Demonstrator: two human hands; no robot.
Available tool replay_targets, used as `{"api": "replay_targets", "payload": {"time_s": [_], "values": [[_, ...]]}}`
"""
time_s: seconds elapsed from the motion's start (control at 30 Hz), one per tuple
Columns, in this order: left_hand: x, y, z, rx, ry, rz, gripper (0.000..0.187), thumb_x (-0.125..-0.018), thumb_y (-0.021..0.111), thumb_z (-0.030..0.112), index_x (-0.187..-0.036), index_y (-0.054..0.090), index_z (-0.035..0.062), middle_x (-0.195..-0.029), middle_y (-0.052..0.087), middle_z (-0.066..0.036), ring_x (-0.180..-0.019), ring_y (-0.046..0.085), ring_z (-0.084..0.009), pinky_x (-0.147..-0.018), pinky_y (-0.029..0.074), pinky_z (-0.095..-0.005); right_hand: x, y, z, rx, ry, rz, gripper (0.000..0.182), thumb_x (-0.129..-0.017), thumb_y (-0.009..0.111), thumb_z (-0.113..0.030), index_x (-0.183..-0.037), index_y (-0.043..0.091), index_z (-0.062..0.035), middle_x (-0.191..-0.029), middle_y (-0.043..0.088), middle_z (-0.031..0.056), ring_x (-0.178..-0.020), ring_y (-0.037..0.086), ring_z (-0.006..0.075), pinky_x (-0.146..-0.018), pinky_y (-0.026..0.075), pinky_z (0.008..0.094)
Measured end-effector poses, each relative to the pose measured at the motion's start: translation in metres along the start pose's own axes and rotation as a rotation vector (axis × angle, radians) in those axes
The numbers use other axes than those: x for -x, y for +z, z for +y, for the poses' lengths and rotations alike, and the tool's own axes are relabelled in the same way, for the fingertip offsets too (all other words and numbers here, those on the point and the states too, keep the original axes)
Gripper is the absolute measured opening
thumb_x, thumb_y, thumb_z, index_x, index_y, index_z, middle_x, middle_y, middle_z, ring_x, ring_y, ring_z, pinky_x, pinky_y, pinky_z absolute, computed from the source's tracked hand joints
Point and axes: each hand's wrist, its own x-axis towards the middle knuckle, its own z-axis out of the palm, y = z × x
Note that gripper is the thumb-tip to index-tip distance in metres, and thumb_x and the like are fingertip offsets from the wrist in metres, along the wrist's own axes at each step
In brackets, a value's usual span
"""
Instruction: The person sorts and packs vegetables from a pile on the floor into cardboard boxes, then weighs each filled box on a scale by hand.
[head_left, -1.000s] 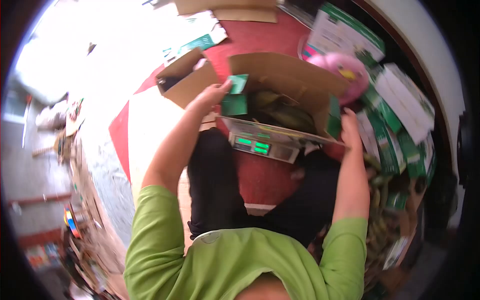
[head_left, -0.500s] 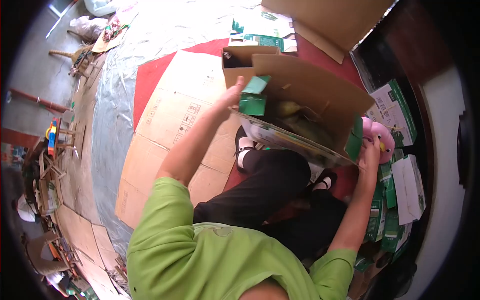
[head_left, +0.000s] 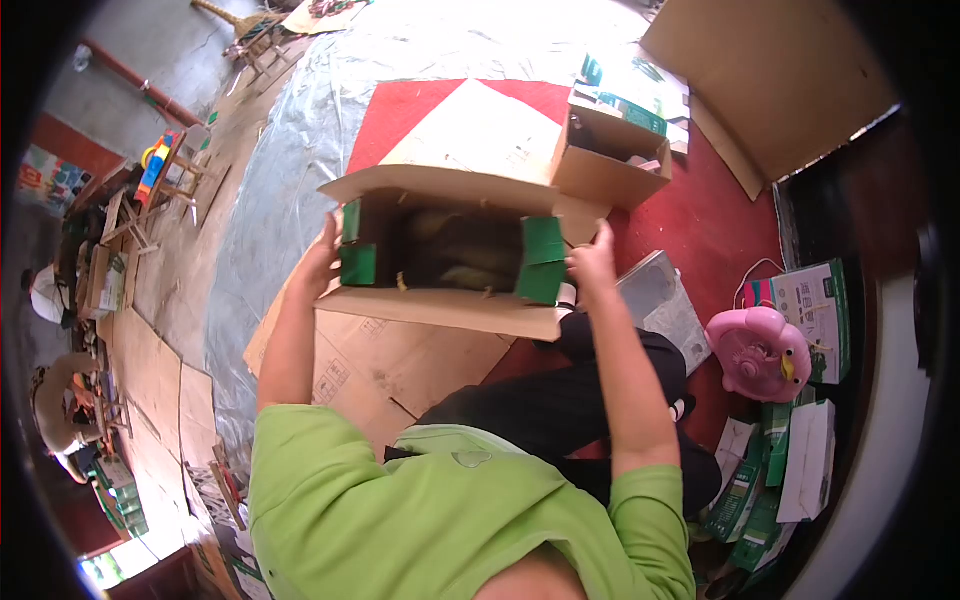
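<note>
An open cardboard box (head_left: 440, 312) with green end flaps is held up in front of me, its opening facing me. Several pale green, long things lie in its shadowed inside, too blurred to name. My left hand (head_left: 324, 262) is closed around the left end, thumb up along its edge. At the opposite end my right hand (head_left: 592, 265) grips the box by its side, near the green flaps. Under the box, a flattened cardboard sheet (head_left: 400, 375) covers part of the floor, beside my bent legs in black trousers (head_left: 540, 395).
A second open carton (head_left: 610, 175) stands behind on the red carpet (head_left: 650, 230). To the right are a pink fan (head_left: 755, 355), a printed carton (head_left: 815, 310) and a pile of green and white boxes (head_left: 770, 480). A grey flat panel (head_left: 665, 305) lies near my legs.
Both hands have carried the box to the left, over the cardboard sheet, and levelled it from its slant. My view has turned left, and my right hand is away from the pink fan.
</note>
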Motion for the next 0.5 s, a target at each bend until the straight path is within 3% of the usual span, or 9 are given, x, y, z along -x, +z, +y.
{"api": "replay_targets", "payload": {"time_s": [0.1, 0.17, 0.27, 0.37, 0.43, 0.5], "values": [[0.016, -0.065, -0.034, -0.004, -0.123, 0.092, 0.099, -0.071, 0.029, 0.083, -0.14, 0.026, 0.0128, -0.131, 0.045, -0.008, -0.121, 0.039, -0.0235, -0.1, 0.027, -0.0449, -0.024, 0.065, 0.096, 0.079, 0.007, -0.06, 0.079, -0.074, 0.043, 0.01, -0.14, 0.012, -0.0186, -0.07, 0.047, 0.004, -0.047, 0.044, 0.0124, -0.039, 0.036, 0.0266], [0.019, -0.105, -0.064, 0.004, -0.205, 0.156, 0.099, -0.069, 0.029, 0.084, -0.14, 0.026, 0.0145, -0.131, 0.045, -0.008, -0.121, 0.039, -0.0241, -0.101, 0.027, -0.045, 0.004, 0.093, 0.108, -0.018, 0.315, -0.173, 0.084, -0.073, 0.043, 0.011, -0.141, 0.008, -0.0226, -0.07, 0.049, 0.0064, -0.045, 0.044, 0.0143, -0.038, 0.036, 0.0296], [0.029, -0.151, -0.107, -0.052, -0.368, 0.222, 0.096, -0.068, 0.03, 0.085, -0.138, 0.031, 0.019, -0.124, 0.051, -0.005, -0.112, 0.045, -0.0215, -0.096, 0.029, -0.0472, 0.041, 0.12, 0.122, 0.098, 0.385, -0.315, 0.084, -0.075, 0.045, 0.01, -0.142, 0.006, -0.0247, -0.083, 0.051, 0.0103, -0.052, 0.048, 0.0165, -0.042, 0.039, 0.0301], [0.043, -0.167, -0.117, 0.055, -0.347, 0.186, 0.104, -0.066, 0.033, 0.085, -0.142, 0.022, 0.0145, -0.127, 0.048, -0.011, -0.114, 0.044, -0.0222, -0.097, 0.032, -0.0446, 0.061, 0.124, 0.115, 0.205, 0.445, -0.419, 0.085, -0.078, 0.047, 0.009, -0.142, 0.005, -0.0269, -0.095, 0.052, 0.0141, -0.059, 0.053, 0.0187, -0.045, 0.043, 0.0306], [0.042, -0.17, -0.12, 0.05, -0.308, 0.164, 0.099, -0.069, 0.032, 0.084, -0.141, 0.024, 0.0167, -0.128, 0.048, -0.008, -0.114, 0.044, -0.0191, -0.096, 0.031, -0.0452, 0.065, 0.123, 0.094, 0.249, 0.486, -0.439, 0.084, -0.079, 0.048, 0.007, -0.142, 0.003, -0.0263, -0.107, 0.049, 0.0163, -0.07, 0.055, 0.0219, -0.052, 0.046, 0.0351], [0.044, -0.157, -0.103, -0.029, -0.254, 0.14, 0.094, -0.073, 0.029, 0.082, -0.141, 0.023, 0.0175, -0.128, 0.049, -0.005, -0.115, 0.042, -0.0178, -0.097, 0.028, -0.0454, 0.031, 0.137, 0.166, 0.097, 0.521, -0.348, 0.084, -0.08, 0.049, 0.005, -0.143, 0.002, -0.0228, -0.106, 0.051, 0.0182, -0.074, 0.055, 0.0248, -0.057, 0.047, 0.0386]]}}
